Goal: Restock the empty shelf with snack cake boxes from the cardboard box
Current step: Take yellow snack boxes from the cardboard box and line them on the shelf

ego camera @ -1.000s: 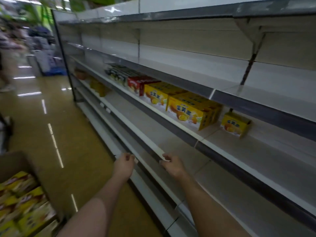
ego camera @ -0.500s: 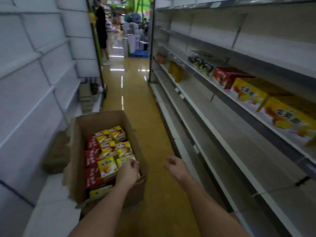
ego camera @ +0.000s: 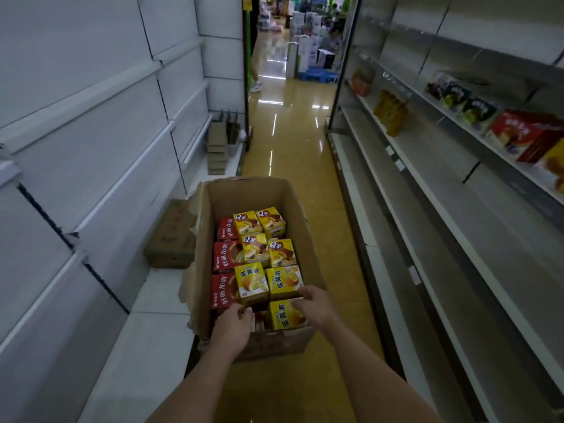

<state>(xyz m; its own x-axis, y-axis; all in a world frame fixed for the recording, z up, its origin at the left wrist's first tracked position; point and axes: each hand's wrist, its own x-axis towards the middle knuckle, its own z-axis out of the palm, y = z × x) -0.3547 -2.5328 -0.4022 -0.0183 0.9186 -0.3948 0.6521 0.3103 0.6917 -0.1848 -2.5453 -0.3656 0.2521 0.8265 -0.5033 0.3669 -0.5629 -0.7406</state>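
An open cardboard box (ego camera: 300,227) stands on the aisle floor in front of me, filled with several yellow and red snack cake boxes. My left hand (ego camera: 233,326) reaches into its near left corner with its fingers curled down at the near edge of a yellow box (ego camera: 251,283); whether it grips is hidden. My right hand (ego camera: 316,305) pinches the far corner of the nearest yellow box (ego camera: 285,315), thumb on top and fingers in the gap behind. The bare shelf (ego camera: 464,242) runs along the right.
A red cake box (ego camera: 525,135) and dark packets (ego camera: 457,99) sit on the upper right shelf. On the left ledge are a closed brown carton (ego camera: 172,236) and stacked flat cardboard (ego camera: 218,148). A person (ego camera: 254,71) and piled goods (ego camera: 311,53) are at the aisle's far end.
My view swung from the right shelf down to the cardboard box. Both hands left the shelf edge; the left went into the box first, and the right has now come onto the nearest yellow box.
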